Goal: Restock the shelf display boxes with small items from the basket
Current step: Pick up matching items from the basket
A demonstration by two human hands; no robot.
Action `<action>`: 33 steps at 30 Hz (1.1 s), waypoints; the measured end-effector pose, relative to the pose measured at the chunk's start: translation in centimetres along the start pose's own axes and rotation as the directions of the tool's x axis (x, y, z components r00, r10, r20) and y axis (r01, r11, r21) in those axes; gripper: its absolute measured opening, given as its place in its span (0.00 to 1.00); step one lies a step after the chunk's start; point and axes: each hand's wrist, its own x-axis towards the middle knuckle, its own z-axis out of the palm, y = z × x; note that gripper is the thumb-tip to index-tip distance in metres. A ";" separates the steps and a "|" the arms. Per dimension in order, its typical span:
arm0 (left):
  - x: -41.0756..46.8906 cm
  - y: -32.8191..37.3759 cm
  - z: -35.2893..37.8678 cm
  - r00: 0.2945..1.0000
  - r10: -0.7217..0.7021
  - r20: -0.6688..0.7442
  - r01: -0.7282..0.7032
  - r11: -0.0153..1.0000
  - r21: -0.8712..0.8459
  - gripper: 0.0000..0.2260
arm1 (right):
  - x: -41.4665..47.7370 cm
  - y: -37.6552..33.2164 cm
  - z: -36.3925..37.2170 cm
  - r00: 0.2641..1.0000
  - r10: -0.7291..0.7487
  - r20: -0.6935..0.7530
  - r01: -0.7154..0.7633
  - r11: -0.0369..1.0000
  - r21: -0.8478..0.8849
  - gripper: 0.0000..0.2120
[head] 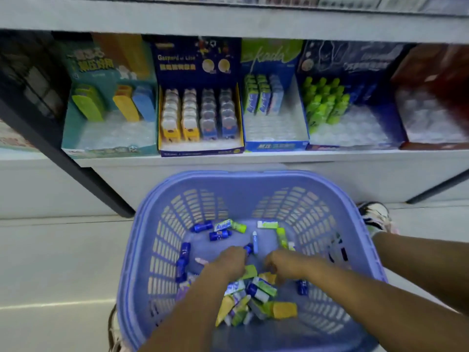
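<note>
A purple plastic basket (253, 177) stands on the floor in front of the shelf. Small items lie scattered in it: blue tubes (220, 235), green and white packs (264, 288), a yellow pack (284, 310). Both hands reach down into the pile, backs up. My left hand (229, 262) has its fingers curled, and a small blue tube (248, 249) sticks out at the fingertips. Close beside it, my right hand (285, 267) curls over a yellow pack (268, 277); its fingers are hidden, so any grip is unclear.
On the shelf above stand a teal display box (76, 128), a navy box (200, 148) with rows of blister packs, a blue box (275, 146) with green packs, a box of green bottles (323, 102) and a red box (436, 146). A shoe (375, 214) shows right of the basket.
</note>
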 end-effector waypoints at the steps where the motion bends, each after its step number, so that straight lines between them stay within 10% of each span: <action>1: 0.4 -0.1 0.7 1.000 -0.010 0.004 0.010 1.000 0.010 0.13 | 0.4 0.0 0.4 0.999 -0.009 0.035 0.010 0.999 -0.032 0.06; 12: 3.2 1.3 3.4 1.000 -0.002 -0.020 0.008 0.963 0.271 0.18 | 2.1 0.8 3.1 0.929 0.077 0.361 -0.111 0.991 0.075 0.17; 17: 3.5 0.3 2.9 1.000 -0.029 0.000 0.029 0.989 0.146 0.14 | 3.1 -0.1 4.4 0.965 0.091 0.245 -0.161 0.946 0.283 0.18; 24: 3.2 -0.2 -0.5 0.988 -0.127 -0.084 0.108 0.975 -0.196 0.05 | 2.8 -1.3 4.7 0.958 0.092 0.271 -0.138 0.978 0.156 0.16; 29: 2.3 0.2 -4.3 0.985 -0.171 -0.021 0.132 0.828 -0.546 0.15 | 1.8 -1.5 3.5 0.959 0.080 0.273 -0.059 0.995 -0.084 0.15; 33: 0.0 0.3 -7.6 0.983 -0.182 0.019 0.100 0.451 -0.887 0.06 | -0.3 -0.4 0.8 0.958 0.027 0.284 -0.037 0.999 0.032 0.15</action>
